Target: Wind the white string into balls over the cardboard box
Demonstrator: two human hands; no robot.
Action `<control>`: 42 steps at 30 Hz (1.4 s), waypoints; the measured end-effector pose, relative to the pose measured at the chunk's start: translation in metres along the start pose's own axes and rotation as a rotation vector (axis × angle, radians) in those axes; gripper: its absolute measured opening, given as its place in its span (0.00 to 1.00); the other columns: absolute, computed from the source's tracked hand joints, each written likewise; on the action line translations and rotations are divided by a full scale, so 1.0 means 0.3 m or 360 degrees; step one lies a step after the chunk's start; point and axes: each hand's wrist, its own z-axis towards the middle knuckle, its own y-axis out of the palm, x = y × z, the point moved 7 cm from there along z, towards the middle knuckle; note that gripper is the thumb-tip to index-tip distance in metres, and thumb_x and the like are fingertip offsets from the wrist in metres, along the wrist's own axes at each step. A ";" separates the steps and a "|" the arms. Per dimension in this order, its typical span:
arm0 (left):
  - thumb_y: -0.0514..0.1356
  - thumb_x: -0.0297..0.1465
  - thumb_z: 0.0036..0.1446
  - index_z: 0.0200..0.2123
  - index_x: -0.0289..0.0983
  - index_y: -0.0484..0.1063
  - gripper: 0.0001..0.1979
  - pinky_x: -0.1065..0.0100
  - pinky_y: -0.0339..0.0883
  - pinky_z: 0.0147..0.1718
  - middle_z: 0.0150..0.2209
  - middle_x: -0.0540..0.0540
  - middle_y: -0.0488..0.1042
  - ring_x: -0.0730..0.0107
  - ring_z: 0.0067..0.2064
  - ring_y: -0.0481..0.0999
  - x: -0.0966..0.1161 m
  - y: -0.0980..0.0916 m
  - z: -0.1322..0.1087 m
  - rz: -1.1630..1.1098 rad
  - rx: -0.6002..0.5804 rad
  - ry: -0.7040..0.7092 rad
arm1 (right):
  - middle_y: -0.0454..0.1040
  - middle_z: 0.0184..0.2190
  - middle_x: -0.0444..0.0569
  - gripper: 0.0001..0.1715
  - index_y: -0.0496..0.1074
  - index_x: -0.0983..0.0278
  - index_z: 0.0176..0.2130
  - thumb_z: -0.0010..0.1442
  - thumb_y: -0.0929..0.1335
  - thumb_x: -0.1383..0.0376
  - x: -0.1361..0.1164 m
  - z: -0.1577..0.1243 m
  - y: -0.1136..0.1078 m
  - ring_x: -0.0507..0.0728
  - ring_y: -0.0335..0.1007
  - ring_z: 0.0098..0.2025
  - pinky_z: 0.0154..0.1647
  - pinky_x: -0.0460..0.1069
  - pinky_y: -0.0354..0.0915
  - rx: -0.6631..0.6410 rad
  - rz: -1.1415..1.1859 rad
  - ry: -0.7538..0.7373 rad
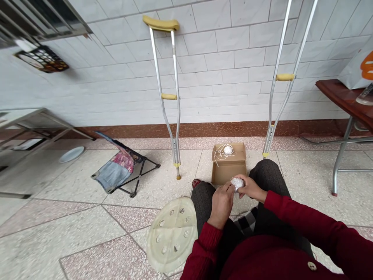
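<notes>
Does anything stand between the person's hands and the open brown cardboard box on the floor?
Nothing visible does: the left hand and right hand, holding a white string ball, sit just above the open brown cardboard box, between the dark-trousered knees.

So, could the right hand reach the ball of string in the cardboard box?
Probably yes: the right hand is near the open cardboard box, and the ball of string lies uncovered inside. It would first leave the white ball it grips.
</notes>
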 end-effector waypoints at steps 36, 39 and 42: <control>0.53 0.28 0.61 0.28 0.34 0.73 0.12 0.59 0.60 0.49 0.27 0.43 0.74 0.64 0.34 0.73 -0.010 -0.041 0.197 0.0116 -0.0261 0.0294 | 0.70 0.22 0.40 0.22 0.65 0.65 0.36 0.39 0.73 0.69 -0.053 0.055 -0.132 0.47 0.63 0.15 0.12 0.42 0.60 0.0263 -0.0354 0.0244; 0.53 0.29 0.63 0.29 0.34 0.73 0.13 0.64 0.63 0.42 0.28 0.45 0.74 0.65 0.34 0.73 0.015 -0.014 0.144 -0.0037 -0.0254 0.0154 | 0.71 0.31 0.41 0.24 0.65 0.64 0.37 0.38 0.73 0.69 -0.165 0.089 -0.171 0.45 0.62 0.16 0.14 0.42 0.61 0.0562 -0.0238 -0.0066; 0.52 0.32 0.65 0.27 0.36 0.72 0.15 0.70 0.62 0.34 0.27 0.48 0.74 0.69 0.32 0.73 -0.013 0.054 0.092 -0.0364 -0.0311 -0.0015 | 0.70 0.31 0.41 0.21 0.65 0.63 0.37 0.40 0.71 0.67 -0.261 0.051 -0.144 0.45 0.62 0.18 0.15 0.42 0.62 0.0461 0.0120 -0.0186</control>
